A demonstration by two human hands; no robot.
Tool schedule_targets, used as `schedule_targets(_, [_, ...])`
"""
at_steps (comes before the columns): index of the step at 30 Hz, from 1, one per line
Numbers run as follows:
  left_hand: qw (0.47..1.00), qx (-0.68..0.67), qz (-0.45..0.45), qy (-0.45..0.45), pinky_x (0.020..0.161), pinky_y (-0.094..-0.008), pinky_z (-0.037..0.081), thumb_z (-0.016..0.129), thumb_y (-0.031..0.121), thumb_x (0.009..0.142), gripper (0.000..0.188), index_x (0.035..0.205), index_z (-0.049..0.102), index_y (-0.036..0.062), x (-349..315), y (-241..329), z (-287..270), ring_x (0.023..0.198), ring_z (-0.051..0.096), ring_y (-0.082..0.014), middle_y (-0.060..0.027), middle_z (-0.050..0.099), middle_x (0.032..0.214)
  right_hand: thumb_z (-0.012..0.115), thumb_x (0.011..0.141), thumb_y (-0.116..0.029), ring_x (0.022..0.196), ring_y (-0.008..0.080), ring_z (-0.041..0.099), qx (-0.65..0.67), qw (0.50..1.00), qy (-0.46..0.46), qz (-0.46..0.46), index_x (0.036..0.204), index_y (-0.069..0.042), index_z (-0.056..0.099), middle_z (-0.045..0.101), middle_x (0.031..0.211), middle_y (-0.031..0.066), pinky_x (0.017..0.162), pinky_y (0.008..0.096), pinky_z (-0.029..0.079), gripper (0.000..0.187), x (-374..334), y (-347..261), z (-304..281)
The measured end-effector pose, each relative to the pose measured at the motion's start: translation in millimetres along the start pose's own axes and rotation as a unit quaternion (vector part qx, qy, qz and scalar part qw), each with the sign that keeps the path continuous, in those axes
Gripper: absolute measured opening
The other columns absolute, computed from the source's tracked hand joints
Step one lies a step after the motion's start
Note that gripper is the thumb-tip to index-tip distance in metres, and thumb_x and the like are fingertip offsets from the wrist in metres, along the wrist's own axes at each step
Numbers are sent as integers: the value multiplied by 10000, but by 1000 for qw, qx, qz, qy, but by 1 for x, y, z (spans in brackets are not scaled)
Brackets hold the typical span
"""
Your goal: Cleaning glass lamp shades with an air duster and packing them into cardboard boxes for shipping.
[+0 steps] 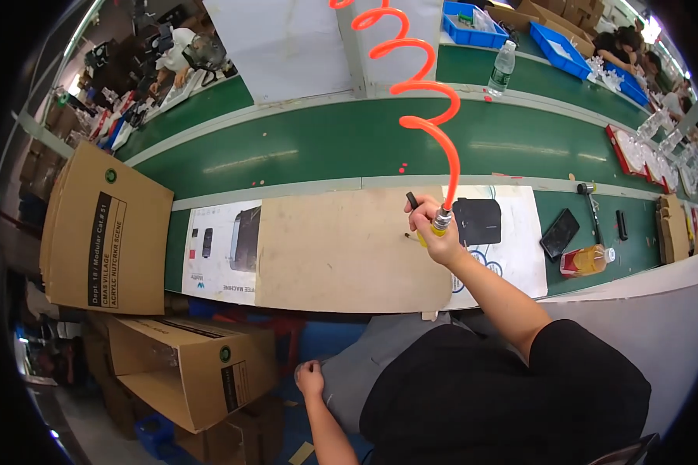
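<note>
Air tool (430,225) over cardboard sheet (341,252); phone (559,232) right.

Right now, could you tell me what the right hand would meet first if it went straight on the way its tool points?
The right hand holds an air tool on an orange coiled hose, nozzle aimed left and down. Going straight on, it would probably meet the brown cardboard sheet first, though depth is unclear.

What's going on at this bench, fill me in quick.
A person sits at a green work table. Their right hand has a closed grip on a yellow air blow gun fed by a coiled orange hose, held over a flat brown cardboard sheet lying on the table. Their left hand is down near the lap, holding nothing that can be seen. An open brown cardboard box sits on the floor to the left.
</note>
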State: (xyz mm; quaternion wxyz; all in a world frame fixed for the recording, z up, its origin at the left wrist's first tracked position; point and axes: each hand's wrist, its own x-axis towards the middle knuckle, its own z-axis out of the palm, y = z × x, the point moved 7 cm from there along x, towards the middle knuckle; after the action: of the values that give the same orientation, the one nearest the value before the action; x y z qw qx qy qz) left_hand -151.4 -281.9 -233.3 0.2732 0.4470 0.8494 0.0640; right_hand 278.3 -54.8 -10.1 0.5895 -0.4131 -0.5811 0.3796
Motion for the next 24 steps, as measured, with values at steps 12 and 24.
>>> schedule_targets(12, [998,-53,-9,32,945,-409,411,510,348,895,325,1023,692,111,-16,4,-17,1068,577,-339,-142,657,1084,480,924,-79,685,94,501,105,993,57,23,789,-15,536,545,974,89,644,239,418,160,24,18,-13])
schedule_targets(24, [998,-49,-23,32,931,-415,423,514,354,896,326,1029,689,113,-19,5,-16,1052,587,-351,-163,665,1064,479,934,-101,682,86,487,69,996,53,0,779,-23,528,541,992,95,633,241,416,180,13,7,-14])
